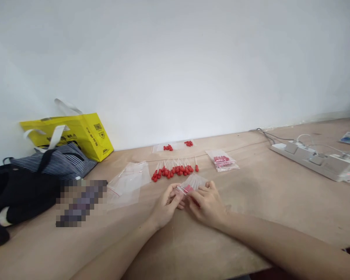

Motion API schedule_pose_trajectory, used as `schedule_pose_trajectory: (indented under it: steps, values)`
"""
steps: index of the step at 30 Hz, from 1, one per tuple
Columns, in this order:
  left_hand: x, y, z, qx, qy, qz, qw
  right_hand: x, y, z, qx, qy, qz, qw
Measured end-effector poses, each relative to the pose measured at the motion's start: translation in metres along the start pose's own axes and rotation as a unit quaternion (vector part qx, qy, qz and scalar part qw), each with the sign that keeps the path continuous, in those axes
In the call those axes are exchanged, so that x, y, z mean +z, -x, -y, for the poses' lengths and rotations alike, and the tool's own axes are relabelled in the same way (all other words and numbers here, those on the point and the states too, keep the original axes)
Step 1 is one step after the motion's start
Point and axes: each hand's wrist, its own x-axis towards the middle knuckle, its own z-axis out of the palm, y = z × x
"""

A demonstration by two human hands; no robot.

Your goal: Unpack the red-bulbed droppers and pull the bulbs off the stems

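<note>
Both hands are at a clear zip bag [196, 180] with something red inside, low over the table. My left hand [169, 200] pinches the near left corner of its mouth. My right hand [207, 202] grips the right side, with fingers closed at the opening. Just beyond lies a row of red-tipped droppers [176, 170] with thin pale stems, tips toward me. A filled zip bag [221, 160] with red tips inside rests to the right. Flat clear zip bags [130, 181] are spread to the left.
Near the wall lies another clear bag [178, 146] with two red clusters. A yellow shopping bag [90, 134], a striped bag [65, 159] and a black bag [23, 194] stand at left. A white power strip [312, 161] with plugs and cables sits at right.
</note>
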Motion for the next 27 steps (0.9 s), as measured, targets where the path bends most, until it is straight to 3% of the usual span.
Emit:
schedule_pose_trajectory:
  steps: [5, 7, 11, 14, 17, 22, 27]
  values:
    - [-0.004, -0.005, -0.002, -0.078, 0.056, -0.074, 0.993, 0.002, -0.011, -0.003, 0.03, -0.148, 0.115, 0.982]
    - [-0.015, -0.007, -0.005, -0.099, 0.056, -0.042, 0.993, -0.001, -0.018, -0.015, 0.033, -0.18, 0.147, 0.972]
    - [-0.04, -0.011, -0.01, -0.107, 0.027, 0.08, 0.991, 0.0, -0.03, -0.036, -0.03, -0.203, 0.236, 0.95]
    - [-0.05, -0.014, -0.009, -0.093, 0.026, 0.067, 0.993, 0.009, -0.032, -0.037, -0.038, -0.218, 0.285, 0.933]
    - [-0.05, -0.013, -0.007, -0.113, 0.047, 0.022, 0.992, 0.016, -0.029, -0.033, -0.005, -0.218, 0.284, 0.934]
    - [-0.048, -0.007, -0.008, -0.201, 0.047, 0.023, 0.978, 0.016, -0.024, -0.034, 0.032, -0.222, 0.26, 0.939]
    - [-0.043, -0.006, -0.007, -0.189, 0.05, -0.015, 0.981, 0.015, -0.025, -0.033, 0.04, -0.231, 0.235, 0.943]
